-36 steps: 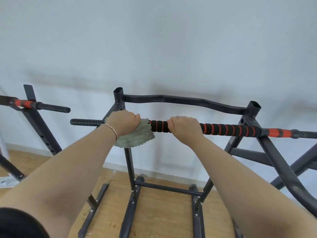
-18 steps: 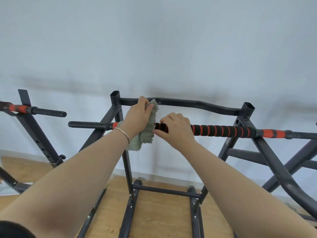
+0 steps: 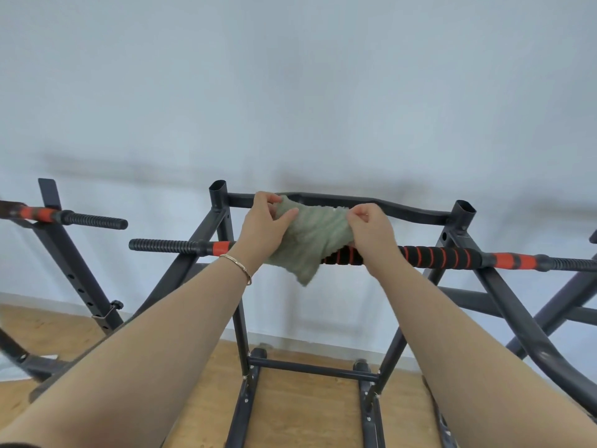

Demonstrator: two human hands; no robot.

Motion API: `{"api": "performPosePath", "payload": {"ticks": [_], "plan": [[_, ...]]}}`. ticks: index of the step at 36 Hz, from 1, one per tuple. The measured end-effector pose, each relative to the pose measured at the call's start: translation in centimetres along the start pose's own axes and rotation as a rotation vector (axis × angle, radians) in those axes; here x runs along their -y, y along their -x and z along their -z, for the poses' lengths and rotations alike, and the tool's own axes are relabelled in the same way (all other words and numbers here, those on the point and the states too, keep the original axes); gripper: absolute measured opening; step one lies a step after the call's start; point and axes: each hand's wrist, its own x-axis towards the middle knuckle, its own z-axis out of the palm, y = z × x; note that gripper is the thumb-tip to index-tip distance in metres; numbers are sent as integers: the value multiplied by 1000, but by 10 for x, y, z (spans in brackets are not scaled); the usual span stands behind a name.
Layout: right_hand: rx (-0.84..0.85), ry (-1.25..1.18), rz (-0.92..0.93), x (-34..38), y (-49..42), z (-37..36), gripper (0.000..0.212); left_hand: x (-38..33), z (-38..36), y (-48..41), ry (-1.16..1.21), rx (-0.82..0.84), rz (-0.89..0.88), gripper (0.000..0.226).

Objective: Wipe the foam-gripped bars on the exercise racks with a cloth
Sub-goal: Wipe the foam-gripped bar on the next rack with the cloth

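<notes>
A ribbed, pale green cloth (image 3: pixel 310 244) hangs stretched between both hands just above the foam-gripped bar (image 3: pixel 445 257). Its lower corner droops across the black foam with its orange spiral bands, and may touch it. The left hand (image 3: pixel 261 231) pinches the cloth's left edge, and the right hand (image 3: pixel 371 231) pinches its right edge. Behind the bar runs a kinked black steel tube (image 3: pixel 413 211). A thin metal bracelet (image 3: pixel 239 266) circles the left wrist.

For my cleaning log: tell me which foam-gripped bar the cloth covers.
The centre bar, the long one: the cloth, held by the left hand and right hand, hides part of it. The left bar stands apart, bare.
</notes>
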Motion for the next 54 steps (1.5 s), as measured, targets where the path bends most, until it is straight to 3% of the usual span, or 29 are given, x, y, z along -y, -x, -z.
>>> {"api": "performPosePath", "payload": {"ticks": [5, 11, 15, 19, 22, 24, 26, 29, 33, 35, 37, 39, 42, 45, 47, 51, 54], "plan": [[-35, -33, -69, 7, -18, 20, 14, 0, -5, 9, -152, 58, -137, 33], [-108, 308, 26, 1, -32, 35, 21, -2, -8, 8, -256, 75, -142, 26], [-101, 483, 111, -10, -26, 30, 19, 3, -12, 11, -452, 76, -231, 21], [-133, 744, 179, -14, -20, 23, 16, 4, -15, 16, -497, 4, -283, 23], [-229, 1015, 445, -13, -20, 18, 20, 1, -15, 18, -528, -103, -289, 22], [-228, 991, 730, -15, -14, 4, 21, 1, -14, 17, -536, -143, -293, 21], [-101, 967, 911, -17, -2, -13, 29, 1, -13, 15, -526, -150, -284, 20], [231, 1071, 734, -19, 16, -31, 42, 3, -12, 12, -515, -120, -273, 19], [305, 1283, 710, -30, 12, -29, 61, 9, -6, 8, -486, -104, -200, 18], [299, 1327, 802, -33, 7, -27, 67, 17, 2, 4, -777, -6, -258, 20], [300, 1372, 855, -33, 6, -26, 66, 25, 8, 5, -1085, 183, -342, 37], [312, 1382, 858, -32, 6, -28, 64, 33, 13, 9, -1246, 273, -454, 45], [259, 1342, 911, -33, 3, -31, 60, 38, 14, 9, -1284, 246, -535, 13], [230, 1339, 1071, -40, 0, -32, 29, 47, 12, 10, -1156, 171, -603, 25], [260, 1350, 1038, -41, -4, -32, 12, 53, 10, 10, -1151, 81, -597, 21], [366, 1330, 897, -28, -10, -39, 28, 53, 7, 10, -1124, -14, -633, 17], [534, 1205, 656, -17, -19, -40, 44, 54, 5, 12, -1046, -23, -578, 20]]}}
